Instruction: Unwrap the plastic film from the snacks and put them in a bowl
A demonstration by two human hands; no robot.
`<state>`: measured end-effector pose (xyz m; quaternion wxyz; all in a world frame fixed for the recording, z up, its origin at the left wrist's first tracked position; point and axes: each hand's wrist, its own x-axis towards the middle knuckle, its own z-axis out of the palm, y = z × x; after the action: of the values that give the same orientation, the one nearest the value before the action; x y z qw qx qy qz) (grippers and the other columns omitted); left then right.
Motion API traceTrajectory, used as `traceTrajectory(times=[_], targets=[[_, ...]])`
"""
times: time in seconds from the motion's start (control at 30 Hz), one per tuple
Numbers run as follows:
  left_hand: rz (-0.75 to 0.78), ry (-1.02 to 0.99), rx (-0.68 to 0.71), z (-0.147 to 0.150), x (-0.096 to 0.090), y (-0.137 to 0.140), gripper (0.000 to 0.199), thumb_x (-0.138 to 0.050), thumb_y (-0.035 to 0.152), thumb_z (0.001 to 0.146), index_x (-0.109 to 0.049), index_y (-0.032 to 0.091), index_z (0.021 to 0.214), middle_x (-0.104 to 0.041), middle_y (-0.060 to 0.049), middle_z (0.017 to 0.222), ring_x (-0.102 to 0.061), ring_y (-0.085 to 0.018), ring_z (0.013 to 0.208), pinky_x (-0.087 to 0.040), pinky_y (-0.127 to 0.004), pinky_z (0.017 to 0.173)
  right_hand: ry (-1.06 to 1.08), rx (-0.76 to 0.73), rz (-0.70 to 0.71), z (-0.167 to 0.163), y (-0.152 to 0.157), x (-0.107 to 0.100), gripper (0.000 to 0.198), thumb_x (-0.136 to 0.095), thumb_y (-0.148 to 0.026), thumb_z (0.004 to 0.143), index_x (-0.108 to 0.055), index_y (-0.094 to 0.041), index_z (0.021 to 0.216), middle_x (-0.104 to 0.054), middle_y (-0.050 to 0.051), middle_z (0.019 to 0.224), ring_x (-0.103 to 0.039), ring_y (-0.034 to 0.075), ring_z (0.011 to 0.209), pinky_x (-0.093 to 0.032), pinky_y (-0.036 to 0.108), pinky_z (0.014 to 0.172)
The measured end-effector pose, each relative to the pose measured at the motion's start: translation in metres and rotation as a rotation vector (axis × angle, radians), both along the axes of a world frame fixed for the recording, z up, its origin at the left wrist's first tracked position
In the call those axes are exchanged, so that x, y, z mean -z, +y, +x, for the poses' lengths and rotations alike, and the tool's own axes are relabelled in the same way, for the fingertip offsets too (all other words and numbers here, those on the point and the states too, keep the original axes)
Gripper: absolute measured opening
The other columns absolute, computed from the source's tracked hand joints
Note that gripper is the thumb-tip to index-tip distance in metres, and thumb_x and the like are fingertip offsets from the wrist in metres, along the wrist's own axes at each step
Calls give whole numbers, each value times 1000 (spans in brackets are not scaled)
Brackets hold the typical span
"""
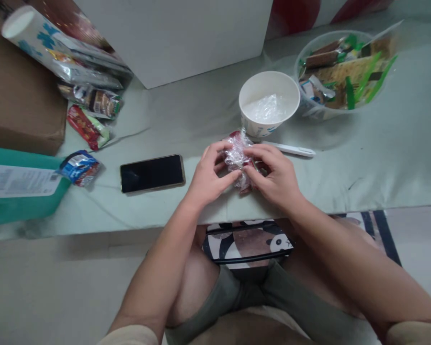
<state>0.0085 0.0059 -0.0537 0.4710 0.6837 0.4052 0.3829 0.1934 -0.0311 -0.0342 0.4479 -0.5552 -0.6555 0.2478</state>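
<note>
The step seems to be working crumpled plastic wrap [237, 157] about a red item [233, 135], pinched between the left hand [210, 176] and right hand [276, 171] just in front of the paper bowl [253, 126], and the next move likely calls for a gentle touch

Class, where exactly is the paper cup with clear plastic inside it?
In the head view, the paper cup stands on the table right of centre, just beyond the right hand, with the snack tub close on its right.
</note>
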Motion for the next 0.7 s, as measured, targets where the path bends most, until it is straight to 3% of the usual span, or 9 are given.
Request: traceTrajectory(times=[0.13, 0.33, 0.5, 0.6, 0.7], targets=[[-104, -166, 59, 1, -4, 3, 40, -76, 36, 86, -57, 29, 121, -66, -3, 118, -70, -14, 92, -60, -27, 84, 35, 34, -2, -3, -2, -3, 24, -65, -25, 88, -74, -23, 111, -72, 9, 115, -69, 22, 101, -58, 34, 73], [-9, -168, 19, 1, -7, 6, 24, -76, 38, 87, -69, 24, 106, -64, -3, 109, -69, -10, 84, -55, -19, 70, 67, 22, -49, -2, -2, -2, 29, -62, -29, 89, -69, -23, 117, -65, 10, 115, -67, 21, 100, -60, 35, 77], [117, -136, -193, -10, -4, 15, 25, -78, 40, 85, -70, 25, 103, -66, -2, 104, -66, -10, 83, -56, -20, 71, -361, 178, 82, 21, 1, -4, 25, -59, -30, 90, -71, -20, 110, -67, 13, 110, -62, 29, 105, -52, 47, 91], [119, -110, -295, -16, -5, 19, 24, -79, 35, 83, -69, 25, 102, -67, -1, 101, -66, -10, 80, -57, -21, 72, -608, 283, -13, 41, 2, -3, 31, -62, -31, 87, -70, -18, 113, -66, 18, 113, -59, 34, 105, -47, 48, 86], [82, -81, -337, -19, -7, 21, 21, -78, 30, 83, -68, 25, 101, -68, -1, 99, -64, -10, 75, -57, -22, 69, -732, 306, -115, 54, 2, -1, 26, -62, -33, 86, -72, -18, 105, -68, 17, 102, -59, 32, 94, -43, 43, 77]])
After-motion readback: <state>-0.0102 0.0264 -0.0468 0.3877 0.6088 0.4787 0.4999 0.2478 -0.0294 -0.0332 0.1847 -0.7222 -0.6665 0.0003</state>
